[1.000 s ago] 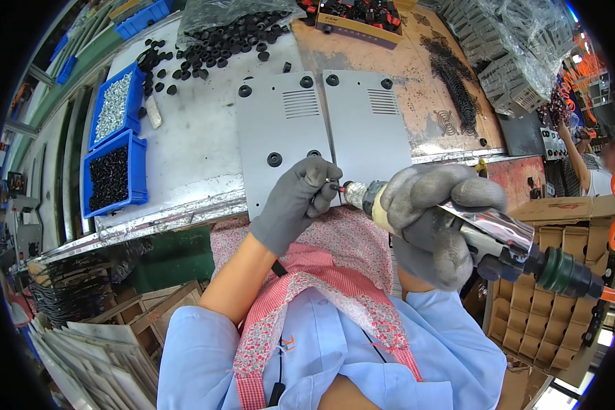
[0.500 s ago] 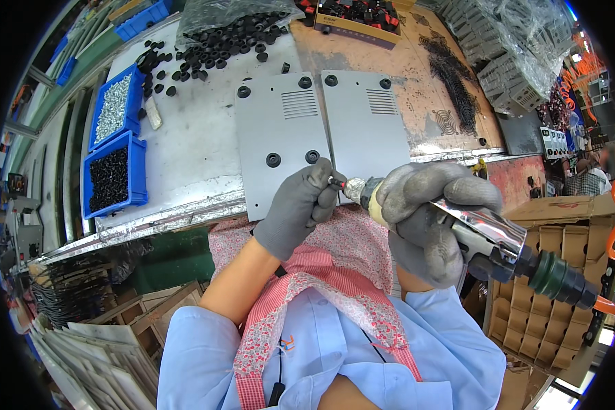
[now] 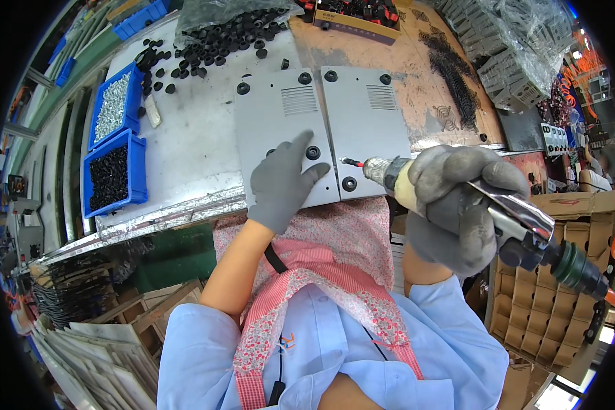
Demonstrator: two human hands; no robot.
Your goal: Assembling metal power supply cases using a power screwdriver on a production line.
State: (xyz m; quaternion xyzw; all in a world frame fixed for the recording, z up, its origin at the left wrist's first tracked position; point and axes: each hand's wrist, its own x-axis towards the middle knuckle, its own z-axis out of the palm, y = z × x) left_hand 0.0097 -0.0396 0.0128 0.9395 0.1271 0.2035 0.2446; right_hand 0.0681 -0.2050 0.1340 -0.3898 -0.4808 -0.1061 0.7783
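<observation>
My right hand (image 3: 461, 205), in a grey glove, is wrapped round an air screwdriver (image 3: 406, 183) with a taped nose and a dark green collar. Its red and black bit (image 3: 353, 162) points left over the right grey metal panel (image 3: 363, 126), just above a black rubber foot (image 3: 349, 183). Whether the tip touches the panel I cannot tell. My left hand (image 3: 283, 179), also gloved, lies with fingers apart on the left grey panel (image 3: 263, 116). Its fingers are beside another rubber foot (image 3: 312, 152) and partly cover a further one. Both panels have slots and feet at their far corners.
Blue bins of silver screws (image 3: 128, 102) and black screws (image 3: 141, 164) stand at the left. Loose black rubber feet (image 3: 232, 41) spill from a plastic bag behind. A box of red and black parts (image 3: 359, 26) sits at the back; a partitioned carton (image 3: 547, 301) stands right.
My left hand has left the bit tip and spread onto the left panel. The screwdriver has moved right, and a rubber foot on the right panel's near corner now shows.
</observation>
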